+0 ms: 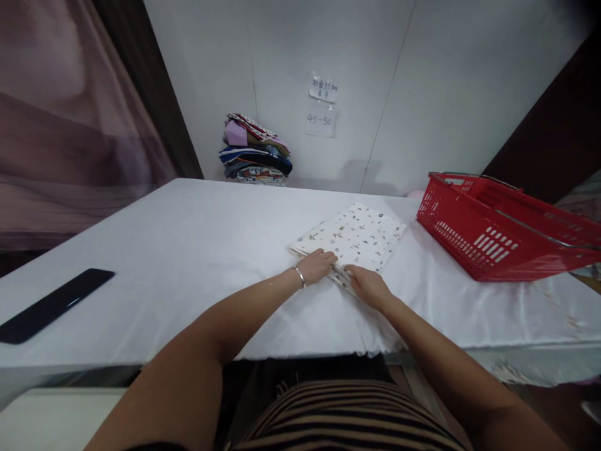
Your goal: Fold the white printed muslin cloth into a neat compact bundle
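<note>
**Both hands on the near edge of a folded printed cloth**

We see the left hand (pixel 319 264) and the right hand (pixel 369 285) side by side, almost touching, both pressed on the nearest edge of a folded white cloth (pixel 357 237) with small dark prints. The fingers lie flat and curled over the layered edge; we cannot tell whether they pinch it or only press it down. A thin bracelet (pixel 299 276) circles the left wrist.

The cloth lies just beyond the hands on a table covered in a smooth white sheet (pixel 188 250). Well out from the right hand stands a red plastic basket (pixel 488 228), tilted. Far off the left hand, near the table's edge, lies a flat black object (pixel 51 305). Beyond the hands, against the pale panelled wall (pixel 422 81), sits a stack of folded clothes (pixel 255 150), and two paper notes (pixel 322 106) are stuck above the cloth.
</note>
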A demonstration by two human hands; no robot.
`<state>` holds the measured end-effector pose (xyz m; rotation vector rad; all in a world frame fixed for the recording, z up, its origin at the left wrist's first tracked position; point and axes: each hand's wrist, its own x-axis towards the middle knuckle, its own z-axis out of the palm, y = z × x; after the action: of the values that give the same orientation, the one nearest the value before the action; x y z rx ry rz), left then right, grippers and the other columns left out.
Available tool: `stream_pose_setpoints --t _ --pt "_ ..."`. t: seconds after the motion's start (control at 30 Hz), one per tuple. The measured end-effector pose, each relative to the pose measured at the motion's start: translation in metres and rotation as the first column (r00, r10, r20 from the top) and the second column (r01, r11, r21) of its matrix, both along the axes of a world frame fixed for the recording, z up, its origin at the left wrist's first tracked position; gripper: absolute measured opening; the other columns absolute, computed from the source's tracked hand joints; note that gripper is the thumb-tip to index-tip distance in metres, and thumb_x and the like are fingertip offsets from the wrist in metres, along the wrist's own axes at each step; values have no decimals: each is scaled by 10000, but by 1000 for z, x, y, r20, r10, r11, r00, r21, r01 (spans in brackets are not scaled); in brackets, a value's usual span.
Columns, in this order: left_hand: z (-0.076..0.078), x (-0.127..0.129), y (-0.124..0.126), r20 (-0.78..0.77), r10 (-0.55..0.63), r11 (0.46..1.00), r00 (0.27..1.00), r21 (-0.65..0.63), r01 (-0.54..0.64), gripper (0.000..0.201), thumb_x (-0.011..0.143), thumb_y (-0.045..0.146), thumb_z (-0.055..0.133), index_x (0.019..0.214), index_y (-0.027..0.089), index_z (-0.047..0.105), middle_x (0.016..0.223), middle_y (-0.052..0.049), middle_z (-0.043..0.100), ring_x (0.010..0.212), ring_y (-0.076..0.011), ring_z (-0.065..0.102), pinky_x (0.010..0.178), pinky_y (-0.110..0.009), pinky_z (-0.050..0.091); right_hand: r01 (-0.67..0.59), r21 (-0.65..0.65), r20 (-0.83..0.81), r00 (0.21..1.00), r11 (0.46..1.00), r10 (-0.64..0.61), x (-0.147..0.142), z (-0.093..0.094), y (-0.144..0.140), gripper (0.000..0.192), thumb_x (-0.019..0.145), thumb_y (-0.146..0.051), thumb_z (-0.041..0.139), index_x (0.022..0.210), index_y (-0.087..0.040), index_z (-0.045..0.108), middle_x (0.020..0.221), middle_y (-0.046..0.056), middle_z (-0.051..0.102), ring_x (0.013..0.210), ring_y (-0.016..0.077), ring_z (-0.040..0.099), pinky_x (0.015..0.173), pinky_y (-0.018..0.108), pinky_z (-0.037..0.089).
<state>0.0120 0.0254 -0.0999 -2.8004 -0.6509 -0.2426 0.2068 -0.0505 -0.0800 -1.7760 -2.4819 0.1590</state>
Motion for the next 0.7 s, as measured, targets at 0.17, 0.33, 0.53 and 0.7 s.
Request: stream_pose_setpoints --t 0.17,0.33,0.53,0.7 --pt "-3 -10 -15 108 65 996 992 59 -72 272 890 118 355 906 161 623 1239 -73 544 1198 -196 426 944 -365 311 -12 23 -30 999 1000 13 2 -1 -2 372 905 -201 338 1269 -217 417 1122 54 630 933 181 589 729 256 371" --pt "-9 -18 -29 152 123 992 981 20 -128 263 852 85 396 948 180 622 1221 -66 563 1192 -186 452 960 -367 323 -40 27 28 999 999 40 0 -4 -5 402 908 -212 332 1305 -209 393 1172 78 604 949 189 585 749 268 380" --pt "-15 -15 -29 178 133 989 975 48 -143 239 857 98 406 866 171 634 1235 -69 558 1215 -196 432 960 -382 326 -49 6 83 995 999 48 -5 0 -6 439 888 -256 399 1324 -200 386 1180 99 588 979 204 566 766 280 383" --pt "-16 -7 -28 205 111 988 973 84 -130 234 888 131 394 869 162 625 1241 -73 553 1204 -197 435 938 -375 345 -44 -7 87 995 999 44 -7 2 -4 277 903 -249 377 1130 -203 529 1039 61 627 896 189 583 715 266 373"
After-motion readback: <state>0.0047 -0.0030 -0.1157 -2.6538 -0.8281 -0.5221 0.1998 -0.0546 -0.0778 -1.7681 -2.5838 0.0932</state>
